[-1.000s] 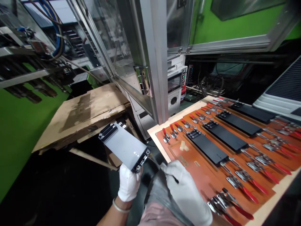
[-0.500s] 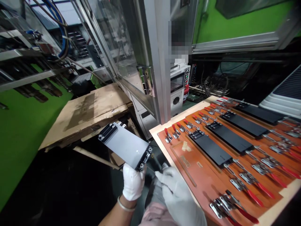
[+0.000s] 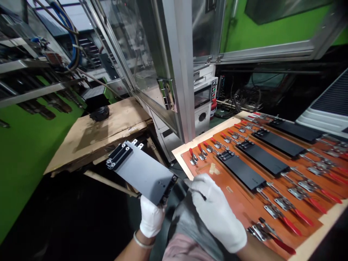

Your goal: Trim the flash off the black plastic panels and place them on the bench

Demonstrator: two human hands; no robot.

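Fingers [image 3: 159, 207] of left hand [image 3: 151, 219] clamp grey plate [image 3: 140, 172] at its near end; right hand [image 3: 216, 210] closed on thin tool [image 3: 181, 180], tip beside plate.

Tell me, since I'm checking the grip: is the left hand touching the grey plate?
Touching. The head view shows the left hand with its gloved fingers wrapped around the near end of the grey plate, held up off the bench.

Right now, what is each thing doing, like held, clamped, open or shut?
Grey plate: held up at its near end, tilted, off the board.
Left hand: gloved, shut on the grey plate.
Right hand: gloved, pinching a thin tool at the grey plate's near corner.
Black plates: lying flat in the orange board.
Red-handled clamps: handles lying low.
Glass door: swung open.
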